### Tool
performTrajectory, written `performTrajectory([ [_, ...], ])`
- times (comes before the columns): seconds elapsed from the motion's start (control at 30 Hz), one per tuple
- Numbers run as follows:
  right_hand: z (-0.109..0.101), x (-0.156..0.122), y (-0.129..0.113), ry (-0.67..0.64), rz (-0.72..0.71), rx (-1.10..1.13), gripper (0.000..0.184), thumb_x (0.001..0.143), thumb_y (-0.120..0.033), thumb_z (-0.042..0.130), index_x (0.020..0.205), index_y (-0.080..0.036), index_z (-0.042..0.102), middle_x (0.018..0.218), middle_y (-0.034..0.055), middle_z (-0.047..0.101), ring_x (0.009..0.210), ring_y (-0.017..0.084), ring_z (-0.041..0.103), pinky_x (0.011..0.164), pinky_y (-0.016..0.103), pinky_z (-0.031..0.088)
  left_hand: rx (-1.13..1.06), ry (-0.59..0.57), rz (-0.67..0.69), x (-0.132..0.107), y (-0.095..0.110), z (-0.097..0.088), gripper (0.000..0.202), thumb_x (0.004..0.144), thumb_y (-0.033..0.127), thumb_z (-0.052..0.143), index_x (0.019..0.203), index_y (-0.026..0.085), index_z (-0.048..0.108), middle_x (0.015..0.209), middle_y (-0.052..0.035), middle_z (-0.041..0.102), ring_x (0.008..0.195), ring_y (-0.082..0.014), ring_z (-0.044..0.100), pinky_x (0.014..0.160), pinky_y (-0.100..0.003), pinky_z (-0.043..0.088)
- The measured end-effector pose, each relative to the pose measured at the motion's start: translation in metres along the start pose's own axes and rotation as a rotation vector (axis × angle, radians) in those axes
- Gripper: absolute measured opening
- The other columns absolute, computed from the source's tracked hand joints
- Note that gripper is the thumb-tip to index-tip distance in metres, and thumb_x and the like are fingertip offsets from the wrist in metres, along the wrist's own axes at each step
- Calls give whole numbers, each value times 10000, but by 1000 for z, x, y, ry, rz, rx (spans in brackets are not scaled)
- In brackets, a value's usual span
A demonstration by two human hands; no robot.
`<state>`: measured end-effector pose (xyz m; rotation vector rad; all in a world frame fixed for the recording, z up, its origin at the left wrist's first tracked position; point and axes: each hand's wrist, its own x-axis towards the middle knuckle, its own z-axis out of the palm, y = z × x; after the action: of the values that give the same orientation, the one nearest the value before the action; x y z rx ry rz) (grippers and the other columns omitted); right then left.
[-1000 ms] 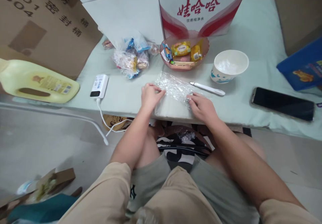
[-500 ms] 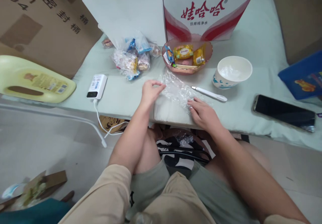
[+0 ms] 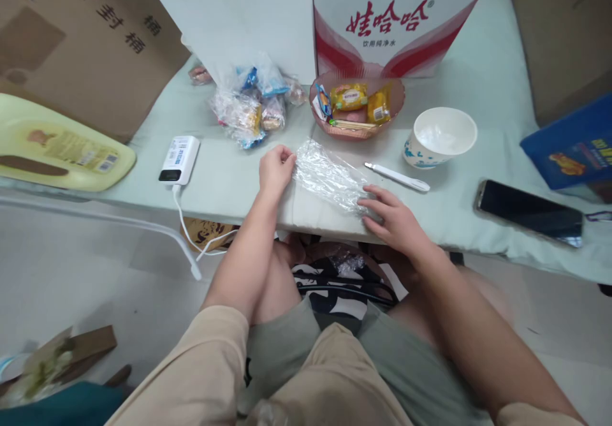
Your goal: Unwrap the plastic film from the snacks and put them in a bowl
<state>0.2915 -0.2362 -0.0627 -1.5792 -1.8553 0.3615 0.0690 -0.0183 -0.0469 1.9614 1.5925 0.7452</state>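
Two bare hands work a sheet of clear film (image 3: 327,174) across a cloth-covered worktop (image 3: 229,183), as seen over my remote feed from the head camera. In the last half second the left hand (image 3: 276,169) has drawn outward and curled in, and the film, loosely rumpled a moment ago, now lies pulled out in a flatter, creased band; I read that as progress in smoothing it, though the wrinkles suggest to me that the job is unfinished. The left hand's thumb and forefinger come together at the film's left end, pinching it as far as I can tell. The right hand (image 3: 389,215) rests with fingers spread, tips touching the opposite end, without a visible grip. The film sits between the two hands near the worktop's front edge, just in front of a pink bowl (image 3: 356,132) and beside a white cutter (image 3: 396,176). Its long axis slants from the far left down to the near right, one end toward each hand, leaning the same way as the cutter but more steeply; I can make out no distinct front or back to it.
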Motion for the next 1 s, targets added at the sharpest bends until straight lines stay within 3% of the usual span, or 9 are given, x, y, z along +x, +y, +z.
performTrajectory([
  [0.23, -7, -15, -14, -40, -152, -165, 249, 981, -260, 544, 1133, -175, 722, 1232, 139, 731, 1390, 348, 541, 1077, 546, 530, 231, -29, 146, 1, 0, 7, 172, 869, 245, 600, 1000, 194, 701, 1121, -123, 687, 1094, -274, 612, 1016, -400, 446],
  [0.4, -12, -15, -29, -120, -148, -258, 295, 1005, -241, 490, 1207, -186, 698, 1094, 101, 786, 1198, 293, 678, 1080, 529, 489, 245, -115, 145, 4, 4, 5, 149, 857, 175, 555, 868, 174, 703, 1040, -122, 678, 1073, -268, 619, 1032, -400, 443],
  [0.53, -11, -11, -40, -191, -105, -227, 255, 1000, -268, 502, 1084, -222, 739, 943, 74, 796, 1041, 283, 704, 955, 482, 510, -68, -207, 56, 2, 13, -1, 117, 866, 178, 554, 772, 184, 625, 849, -60, 663, 877, -204, 646, 857, -349, 506],
  [0.63, -6, -10, -49, -297, -83, -172, 288, 996, -287, 495, 1156, -210, 722, 939, 96, 782, 879, 271, 694, 803, 449, 524, -420, -304, -47, -1, 19, -4, 102, 920, 273, 561, 855, 203, 599, 849, -30, 665, 776, -157, 653, 696, -280, 515],
  [0.7, -6, -9, -55, -332, -120, -115, 273, 994, -274, 497, 1140, -231, 724, 983, 92, 777, 898, 263, 693, 801, 443, 525, -521, -312, -107, -4, 20, -5, 111, 932, 327, 585, 919, 216, 591, 865, -28, 666, 730, -149, 650, 631, -259, 497],
  [0.77, -8, -9, -59, -243, -164, -39, 226, 975, -259, 533, 1091, -258, 727, 1076, 85, 766, 1010, 267, 691, 874, 454, 527, -559, -291, -157, -6, 22, -7, 135, 942, 354, 595, 966, 221, 586, 858, -33, 660, 696, -150, 643, 601, -255, 477],
  [0.83, -12, -7, -57, -54, -139, 53, 191, 946, -244, 577, 1078, -275, 711, 1131, 81, 746, 1113, 273, 670, 965, 472, 517, -602, -299, -188, -9, 25, -10, 166, 956, 382, 584, 1010, 225, 587, 853, -40, 661, 682, -156, 641, 593, -262, 470],
  [0.9, -12, -1, -50, 115, -1, 149, 227, 922, -259, 606, 1138, -283, 672, 1177, 92, 722, 1172, 280, 652, 1019, 491, 507, -631, -351, -207, -14, 32, -14, 187, 954, 398, 590, 1033, 228, 593, 846, -45, 668, 643, -157, 631, 579, -274, 466],
  [1.0, -4, 15, -35, 155, 257, 356, 496, 879, -366, 658, 1350, -275, 531, 1377, 141, 625, 1279, 299, 605, 1033, 497, 523, -613, -431, -233, -23, 45, -18, 216, 922, 414, 628, 1038, 233, 606, 820, -55, 690, 525, -149, 576, 527, -293, 447],
])
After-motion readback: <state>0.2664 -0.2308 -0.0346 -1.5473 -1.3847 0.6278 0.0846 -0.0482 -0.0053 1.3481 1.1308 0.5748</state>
